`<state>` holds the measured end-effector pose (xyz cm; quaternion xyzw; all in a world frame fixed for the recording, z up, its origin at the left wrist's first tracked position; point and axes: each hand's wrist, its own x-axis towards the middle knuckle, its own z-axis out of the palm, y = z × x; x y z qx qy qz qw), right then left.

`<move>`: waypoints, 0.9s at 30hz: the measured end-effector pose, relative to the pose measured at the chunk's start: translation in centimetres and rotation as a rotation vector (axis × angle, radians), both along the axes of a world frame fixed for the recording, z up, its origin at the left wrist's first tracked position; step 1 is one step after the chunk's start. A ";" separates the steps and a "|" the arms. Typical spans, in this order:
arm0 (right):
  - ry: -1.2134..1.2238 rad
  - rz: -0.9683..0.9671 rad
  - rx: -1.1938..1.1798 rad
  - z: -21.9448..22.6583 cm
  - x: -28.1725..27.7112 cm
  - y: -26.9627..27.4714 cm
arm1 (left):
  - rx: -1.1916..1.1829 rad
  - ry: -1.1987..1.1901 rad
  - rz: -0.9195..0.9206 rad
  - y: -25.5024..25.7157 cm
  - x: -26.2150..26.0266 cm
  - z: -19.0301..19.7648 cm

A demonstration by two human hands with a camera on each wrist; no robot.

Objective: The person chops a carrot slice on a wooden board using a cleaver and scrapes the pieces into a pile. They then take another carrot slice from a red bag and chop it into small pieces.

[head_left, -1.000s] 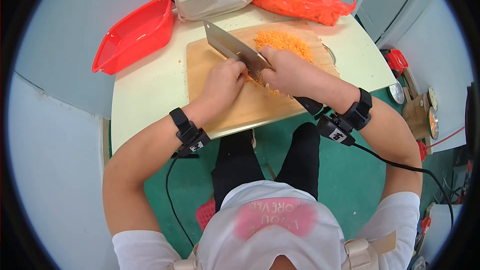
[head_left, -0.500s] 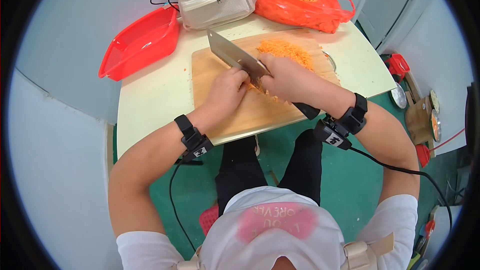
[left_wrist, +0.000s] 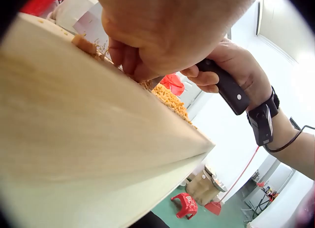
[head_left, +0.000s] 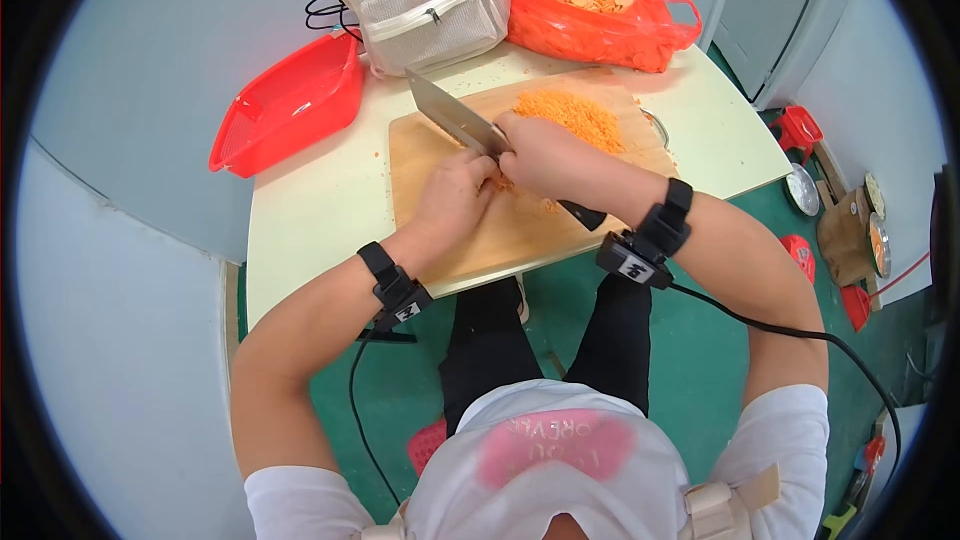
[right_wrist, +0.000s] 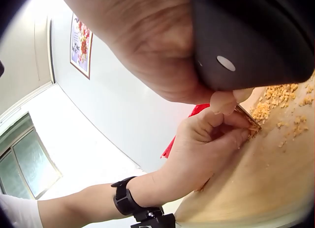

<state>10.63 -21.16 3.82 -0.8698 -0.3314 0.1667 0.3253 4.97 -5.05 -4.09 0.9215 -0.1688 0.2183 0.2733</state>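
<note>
The right hand grips a cleaver whose broad blade points to the upper left over the wooden board. Its black handle passes through that hand's curled fingers. Against the blade's near side, the left hand is bent low on the board, fingers curled. In the right wrist view the left hand pinches small orange pieces at the cutting edge; its fingertips are partly hidden. A heap of finely chopped orange bits lies beyond the right hand.
A red basket stands at the table's left. Behind the board are a mesh bag and a red plastic bag of orange slices. A round metal rim shows at the board's right edge.
The right hand and cleaver have shifted left over the board, closer to the left hand. The left hand keeps about the same place on the board. The head view has tilted slightly.
</note>
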 end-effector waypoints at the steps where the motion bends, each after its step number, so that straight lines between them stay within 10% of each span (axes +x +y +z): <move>1: 0.008 -0.005 0.014 0.0 -0.1 -0.4 | -0.001 -0.002 -0.001 0.0 0.0 0.0; 12: -0.210 0.009 -0.002 -2.0 -0.2 0.3 | -0.037 0.095 0.057 -0.1 -0.2 0.1; 27: 0.113 -0.061 -0.037 0.4 -1.1 -0.7 | 0.021 0.035 0.068 0.0 -0.3 0.0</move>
